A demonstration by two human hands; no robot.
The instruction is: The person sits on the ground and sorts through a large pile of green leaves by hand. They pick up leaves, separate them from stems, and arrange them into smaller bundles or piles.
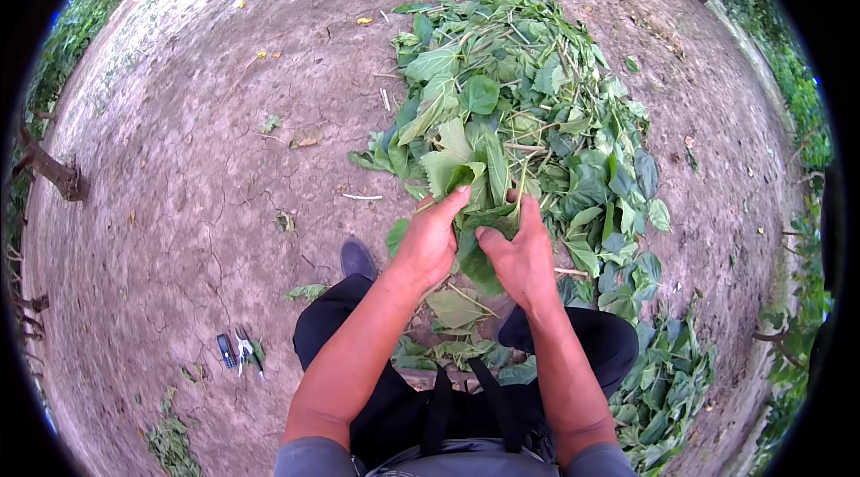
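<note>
My left hand point(428, 240) grips a bunch of broad green leaves point(451, 164) with toothed edges, thumb pressed on top. Close beside it, my right hand point(523, 254) is closed on a large dark green leaf point(480, 269) that hangs down between both hands. A thin leaf stem point(523, 175) rises by the right forefinger. Just beyond the hands spreads a big heap of cut leafy branches point(510, 74), with bare stems showing among the leaves. The fingertips are partly hidden behind the leaves.
Pruning shears point(246, 349) and a keypad phone point(226, 351) lie on the cracked soil point(201, 222) at left. A second leaf pile point(665, 383) lies at lower right, a smaller one point(173, 443) at lower left. My shoe point(357, 258) shows. A tree trunk point(57, 171) stands far left.
</note>
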